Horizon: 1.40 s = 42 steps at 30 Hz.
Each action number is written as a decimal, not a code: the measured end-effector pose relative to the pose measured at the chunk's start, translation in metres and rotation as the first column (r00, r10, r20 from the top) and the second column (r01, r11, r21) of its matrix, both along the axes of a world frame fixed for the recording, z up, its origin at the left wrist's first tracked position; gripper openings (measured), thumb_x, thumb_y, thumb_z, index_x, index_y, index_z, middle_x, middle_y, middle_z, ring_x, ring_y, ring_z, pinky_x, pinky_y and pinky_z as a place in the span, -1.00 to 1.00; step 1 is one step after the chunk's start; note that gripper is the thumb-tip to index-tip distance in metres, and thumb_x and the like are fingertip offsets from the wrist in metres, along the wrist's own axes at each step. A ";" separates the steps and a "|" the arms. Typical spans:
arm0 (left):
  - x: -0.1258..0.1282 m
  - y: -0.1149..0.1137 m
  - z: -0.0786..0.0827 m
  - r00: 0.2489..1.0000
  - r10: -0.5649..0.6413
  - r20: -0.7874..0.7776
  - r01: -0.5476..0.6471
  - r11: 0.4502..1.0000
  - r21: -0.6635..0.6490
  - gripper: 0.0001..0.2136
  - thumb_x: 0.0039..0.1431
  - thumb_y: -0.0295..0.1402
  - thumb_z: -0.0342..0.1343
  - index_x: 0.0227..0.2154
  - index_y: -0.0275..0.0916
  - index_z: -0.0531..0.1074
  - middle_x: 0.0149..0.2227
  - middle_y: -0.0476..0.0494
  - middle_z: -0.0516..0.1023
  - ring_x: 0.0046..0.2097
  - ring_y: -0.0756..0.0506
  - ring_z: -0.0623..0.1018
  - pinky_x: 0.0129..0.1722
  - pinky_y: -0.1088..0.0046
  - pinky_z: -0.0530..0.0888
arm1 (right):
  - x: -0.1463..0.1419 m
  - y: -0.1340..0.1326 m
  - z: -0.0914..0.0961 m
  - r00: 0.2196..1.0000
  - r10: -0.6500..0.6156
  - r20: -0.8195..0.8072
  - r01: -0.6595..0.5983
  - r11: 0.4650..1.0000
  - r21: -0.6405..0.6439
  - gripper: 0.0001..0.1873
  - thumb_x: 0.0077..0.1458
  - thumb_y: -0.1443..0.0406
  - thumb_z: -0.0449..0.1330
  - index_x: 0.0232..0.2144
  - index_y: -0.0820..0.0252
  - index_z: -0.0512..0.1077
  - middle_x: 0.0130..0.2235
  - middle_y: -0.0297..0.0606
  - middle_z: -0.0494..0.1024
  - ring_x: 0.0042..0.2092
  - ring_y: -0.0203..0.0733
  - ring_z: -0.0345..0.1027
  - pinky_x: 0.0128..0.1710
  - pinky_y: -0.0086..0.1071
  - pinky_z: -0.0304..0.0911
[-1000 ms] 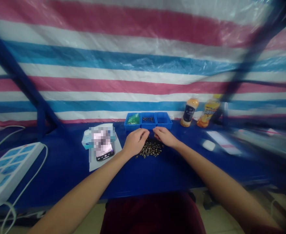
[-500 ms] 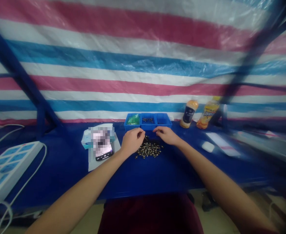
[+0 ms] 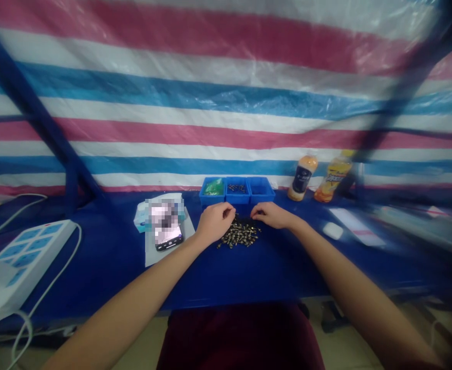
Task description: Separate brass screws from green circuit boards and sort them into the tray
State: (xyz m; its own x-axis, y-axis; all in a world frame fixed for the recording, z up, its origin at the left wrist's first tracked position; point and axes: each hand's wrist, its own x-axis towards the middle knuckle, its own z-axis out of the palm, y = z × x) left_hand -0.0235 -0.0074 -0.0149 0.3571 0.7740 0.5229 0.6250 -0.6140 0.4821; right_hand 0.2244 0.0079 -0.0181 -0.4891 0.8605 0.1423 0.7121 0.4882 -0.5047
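A pile of small brass-and-dark metal fittings point(image 3: 240, 236) lies on the blue table in front of me. At the pile's left and upper edge is my left hand point(image 3: 215, 223), its thumb and fingers pinched together; whatever sits between the tips is too small to make out. My right hand point(image 3: 274, 215) is at the pile's upper right, fingers curled and the fingertips brought together close to the fittings. What it pinches, if anything, cannot be seen. Just beyond both hands stand three joined blue bins: the left bin point(image 3: 203, 196) holds a green plastic bag, the middle bin point(image 3: 237, 198) small dark screw-like pieces.
The right bin point(image 3: 261, 191) shows a bare blue inside. Two drink bottles, one dark-labelled point(image 3: 302, 178) and one yellow point(image 3: 332, 177), stand at the back right. A white case point(image 3: 333, 230) lies nearer. Leftward are a phone point(image 3: 168, 231) and a power strip point(image 3: 25, 262) with its cable.
My right hand has come down nearer the pile's upper right edge. The left hand has dipped slightly, still pinched. The whole view has shifted a little.
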 end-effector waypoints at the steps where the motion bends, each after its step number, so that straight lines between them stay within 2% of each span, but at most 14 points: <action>1: 0.000 0.000 -0.001 1.000 0.000 0.001 0.000 1.000 -0.002 -0.83 0.25 -0.33 0.04 -0.38 -0.17 0.52 -0.43 -0.01 0.56 -0.37 -0.05 0.50 -0.31 0.44 0.33 | 0.000 -0.001 0.000 1.000 -0.015 -0.017 0.015 1.000 -0.008 -0.85 0.16 0.32 0.15 -0.29 0.16 0.53 -0.22 -0.24 0.58 -0.19 -0.18 0.42 -0.12 -0.33 0.23; 4: 0.000 0.001 -0.003 1.000 -0.015 0.005 0.015 1.000 -0.009 -0.83 0.26 -0.33 0.04 -0.37 -0.17 0.52 -0.42 -0.02 0.56 -0.37 -0.06 0.50 -0.31 0.44 0.34 | -0.002 -0.004 0.001 0.994 -0.077 -0.077 0.075 0.997 -0.033 -0.83 0.24 0.26 0.06 -0.25 0.18 0.43 -0.27 -0.26 0.56 -0.25 -0.22 0.39 -0.20 -0.35 0.22; 7: 0.000 0.001 -0.003 0.999 -0.050 0.000 0.050 0.999 -0.004 -0.83 0.25 -0.33 0.04 -0.37 -0.17 0.51 -0.43 -0.01 0.56 -0.38 -0.05 0.49 -0.31 0.44 0.33 | -0.006 -0.007 0.002 0.982 -0.128 -0.137 0.121 0.991 -0.055 -0.75 0.30 0.18 -0.03 -0.31 0.17 0.36 -0.37 -0.32 0.51 -0.35 -0.26 0.34 -0.27 -0.38 0.19; 12: 0.002 -0.001 -0.002 0.996 -0.089 -0.006 0.089 0.996 -0.002 -0.84 0.25 -0.34 0.04 -0.37 -0.16 0.51 -0.44 0.01 0.54 -0.40 -0.04 0.47 -0.34 0.45 0.31 | -0.010 -0.007 0.005 0.952 -0.199 -0.234 0.179 0.978 -0.105 -0.61 0.23 0.10 0.05 -0.57 0.17 0.27 -0.54 -0.38 0.37 -0.45 -0.29 0.22 -0.38 -0.40 0.10; 16: 0.002 -0.002 -0.002 0.995 -0.097 -0.006 0.097 0.995 -0.007 -0.84 0.25 -0.35 0.04 -0.39 -0.17 0.50 -0.46 0.01 0.53 -0.40 -0.04 0.47 -0.35 0.45 0.31 | -0.011 -0.002 0.001 0.905 -0.260 -0.336 0.180 0.951 -0.250 -0.56 0.20 0.05 0.05 -0.62 0.15 0.19 -0.65 -0.39 0.27 -0.58 -0.32 0.15 -0.50 -0.39 0.10; 19: 0.002 -0.002 -0.003 0.994 -0.111 -0.012 0.111 0.994 -0.012 -0.84 0.25 -0.35 0.04 -0.40 -0.17 0.49 -0.46 0.01 0.52 -0.41 -0.04 0.46 -0.35 0.45 0.31 | -0.012 0.001 0.000 0.841 -0.317 -0.439 0.187 0.931 -0.313 -0.56 0.21 -0.03 0.01 -0.52 0.15 0.22 -0.62 -0.39 0.28 -0.60 -0.33 0.16 -0.57 -0.42 0.11; 21: 0.002 -0.002 -0.003 0.993 -0.119 -0.017 0.118 0.993 -0.014 -0.84 0.24 -0.35 0.04 -0.40 -0.17 0.49 -0.45 0.01 0.53 -0.40 -0.04 0.47 -0.34 0.45 0.31 | -0.014 0.002 0.001 0.796 -0.345 -0.497 0.204 0.926 -0.317 -0.56 0.22 -0.08 -0.04 -0.33 0.15 0.30 -0.51 -0.34 0.38 -0.57 -0.34 0.20 -0.58 -0.44 0.13; 23: 0.002 -0.002 -0.003 0.993 -0.119 -0.024 0.118 0.993 -0.016 -0.85 0.24 -0.35 0.04 -0.39 -0.17 0.49 -0.44 0.00 0.53 -0.40 -0.05 0.47 -0.34 0.45 0.32 | -0.015 0.002 0.002 0.773 -0.359 -0.523 0.218 0.925 -0.312 -0.54 0.23 -0.10 -0.07 -0.12 0.10 0.29 -0.39 -0.30 0.45 -0.56 -0.35 0.22 -0.58 -0.46 0.13; 25: 0.002 -0.002 -0.002 0.993 -0.115 -0.031 0.115 0.993 -0.017 -0.84 0.25 -0.34 0.03 -0.38 -0.17 0.50 -0.44 0.00 0.54 -0.40 -0.05 0.48 -0.34 0.44 0.32 | -0.015 0.002 0.003 0.784 -0.360 -0.506 0.228 0.925 -0.305 -0.52 0.24 -0.09 -0.06 -0.03 0.10 0.29 -0.36 -0.28 0.48 -0.58 -0.36 0.19 -0.62 -0.46 0.07; 27: 0.002 -0.002 -0.001 0.993 -0.113 -0.037 0.112 0.993 -0.021 -0.84 0.25 -0.34 0.03 -0.37 -0.16 0.50 -0.44 -0.01 0.54 -0.40 -0.05 0.48 -0.34 0.44 0.33 | -0.014 0.003 0.002 0.823 -0.343 -0.453 0.228 0.930 -0.289 -0.55 0.24 -0.03 -0.03 -0.07 0.16 0.35 -0.41 -0.29 0.47 -0.59 -0.36 0.15 -0.63 -0.45 0.03; 32: 0.002 -0.002 -0.001 0.993 -0.106 -0.051 0.105 0.994 -0.025 -0.83 0.25 -0.33 0.03 -0.36 -0.16 0.52 -0.42 -0.03 0.56 -0.37 -0.07 0.50 -0.32 0.44 0.35 | -0.003 0.000 0.003 0.958 -0.171 -0.231 0.123 0.970 -0.209 -0.77 0.06 0.19 0.23 -0.28 0.19 0.56 -0.48 -0.34 0.51 -0.45 -0.28 0.31 -0.42 -0.41 0.19; 35: 0.001 -0.002 -0.002 0.992 -0.111 -0.057 0.109 0.993 -0.032 -0.83 0.25 -0.33 0.03 -0.36 -0.15 0.52 -0.41 -0.02 0.56 -0.37 -0.06 0.50 -0.33 0.44 0.34 | 0.000 -0.004 0.004 0.990 -0.089 -0.111 0.071 0.985 -0.155 -0.78 0.04 0.24 0.24 -0.25 0.12 0.61 -0.39 -0.35 0.59 -0.36 -0.25 0.40 -0.31 -0.39 0.25; 39: 0.001 -0.002 -0.002 0.993 -0.106 -0.061 0.104 0.994 -0.035 -0.84 0.25 -0.32 0.03 -0.36 -0.14 0.51 -0.42 0.00 0.55 -0.38 -0.06 0.49 -0.36 0.45 0.31 | -0.007 -0.005 0.005 0.991 -0.136 -0.008 0.136 0.991 -0.015 -0.73 0.16 0.23 0.14 -0.18 0.14 0.59 -0.34 -0.31 0.61 -0.32 -0.23 0.44 -0.25 -0.38 0.28; 42: 0.000 -0.002 -0.002 0.994 -0.096 -0.057 0.094 0.995 -0.033 -0.84 0.25 -0.32 0.02 -0.37 -0.14 0.50 -0.42 -0.01 0.55 -0.37 -0.06 0.49 -0.36 0.45 0.30 | -0.016 0.011 0.018 0.968 -0.244 0.053 0.234 0.961 0.147 -0.65 0.24 0.22 0.05 -0.05 0.18 0.53 -0.21 -0.20 0.62 -0.20 -0.16 0.45 -0.14 -0.33 0.28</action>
